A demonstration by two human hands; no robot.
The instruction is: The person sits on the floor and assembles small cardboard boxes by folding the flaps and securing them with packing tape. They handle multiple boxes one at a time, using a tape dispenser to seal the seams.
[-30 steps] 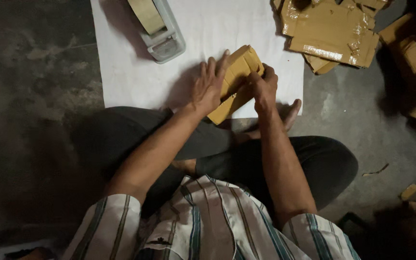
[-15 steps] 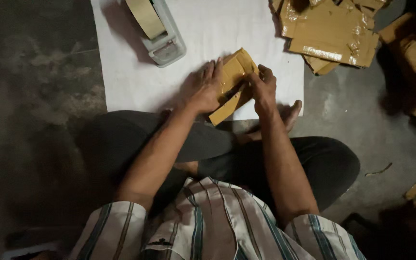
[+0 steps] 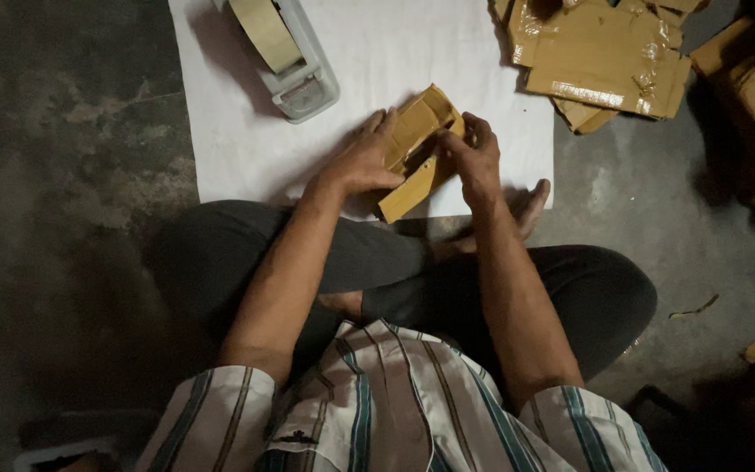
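Your striped shirt (image 3: 386,411) fills the lower frame. At centre, your left hand (image 3: 362,162) and right hand (image 3: 475,157) both grip the small brown cardboard box (image 3: 414,153), over the white paper sheet (image 3: 377,52). Beyond, upper centre-left, sits a grey tape dispenser (image 3: 286,61); upper right, flattened brown cardboard pieces (image 3: 605,57).

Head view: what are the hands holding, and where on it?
Both hold one small cardboard box: left hand lies over its left side, right hand pinches its right edge.

Bare white sheet (image 3: 377,52) lies open between the tape dispenser (image 3: 286,61) (upper left) and the flattened cardboard pile (image 3: 600,57) (upper right). Both hands (image 3: 360,162) (image 3: 475,157), gripping the small cardboard box (image 3: 417,153), block the sheet's near edge.
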